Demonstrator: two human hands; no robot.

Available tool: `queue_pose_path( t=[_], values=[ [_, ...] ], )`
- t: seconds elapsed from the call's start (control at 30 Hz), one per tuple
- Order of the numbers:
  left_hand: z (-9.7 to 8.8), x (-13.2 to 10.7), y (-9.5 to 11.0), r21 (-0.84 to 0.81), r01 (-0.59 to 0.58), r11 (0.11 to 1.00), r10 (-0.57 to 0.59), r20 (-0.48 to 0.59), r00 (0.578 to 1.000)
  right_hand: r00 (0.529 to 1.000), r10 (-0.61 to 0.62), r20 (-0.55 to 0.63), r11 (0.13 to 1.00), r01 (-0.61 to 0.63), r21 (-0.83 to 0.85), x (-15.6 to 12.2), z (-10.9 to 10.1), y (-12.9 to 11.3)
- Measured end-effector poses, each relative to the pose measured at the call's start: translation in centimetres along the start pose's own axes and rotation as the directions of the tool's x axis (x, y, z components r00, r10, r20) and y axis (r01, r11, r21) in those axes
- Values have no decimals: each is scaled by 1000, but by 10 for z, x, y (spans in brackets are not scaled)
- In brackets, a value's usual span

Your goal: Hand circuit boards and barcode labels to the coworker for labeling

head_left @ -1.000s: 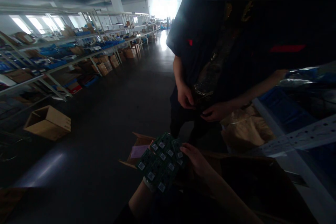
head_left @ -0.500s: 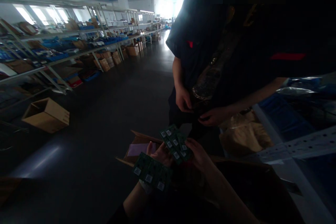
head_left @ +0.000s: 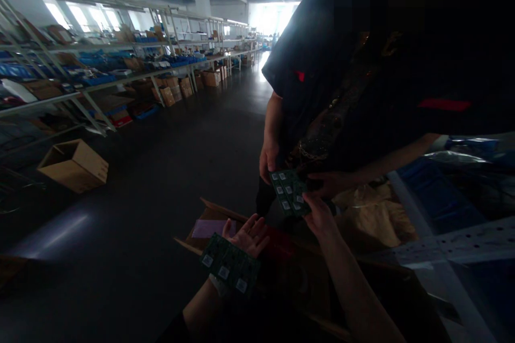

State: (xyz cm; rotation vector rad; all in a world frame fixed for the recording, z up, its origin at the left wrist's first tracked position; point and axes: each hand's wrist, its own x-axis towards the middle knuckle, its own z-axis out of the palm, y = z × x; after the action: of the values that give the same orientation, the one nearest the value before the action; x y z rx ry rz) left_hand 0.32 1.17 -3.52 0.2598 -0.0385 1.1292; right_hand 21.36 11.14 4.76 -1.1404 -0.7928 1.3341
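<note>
- In a dim warehouse aisle, the person's right hand (head_left: 319, 217) was raised and pinched shut on the lower edge of a green circuit board panel (head_left: 288, 193), which it held up, tilted, with its small white-labelled chips facing the camera.
- The far top corner of that panel met the co-worker's hand (head_left: 269, 159), whose fingers touched or gripped its edge; the light was too poor to tell which.
- The co-worker's other hand (head_left: 328, 182) hovered just behind the panel, beside the right hand.
- The person's left hand (head_left: 249, 236) lay palm up with the fingers spread loosely open, closed on nothing.
- A second green circuit board panel (head_left: 229, 267) rested flat across the left wrist and forearm, below the open palm, well apart from the raised panel.
- Beneath both hands stood an open cardboard box (head_left: 209, 214) with its flaps turned out and a pinkish sheet (head_left: 211, 228) lying inside.
- The co-worker stood close in front, in dark clothing (head_left: 362, 91).
- On the floor to the left sat another open cardboard carton (head_left: 74, 165).
- Long metal shelving (head_left: 120, 75) loaded with boxes and blue bins ran along the left wall.
- A pale perforated metal rail (head_left: 454, 244) crossed the lower right.
</note>
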Motion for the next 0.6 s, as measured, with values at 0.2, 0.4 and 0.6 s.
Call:
queue_pose_path(
  t=[0.2,0.4,0.6],
  values=[
    [-2,-1,-1,-5,-4,1000,5,35,999,999,46,-10,999,-45,29,-5,14,4],
    [-8,-2,-2,12,-8,1000,8,5,1000,996,93,9,993,-94,77,-14,26,-9],
    [-10,1,1,50,-4,999,9,-93,996,993,109,44,981,-115,156,-4,32,-24]
  ],
)
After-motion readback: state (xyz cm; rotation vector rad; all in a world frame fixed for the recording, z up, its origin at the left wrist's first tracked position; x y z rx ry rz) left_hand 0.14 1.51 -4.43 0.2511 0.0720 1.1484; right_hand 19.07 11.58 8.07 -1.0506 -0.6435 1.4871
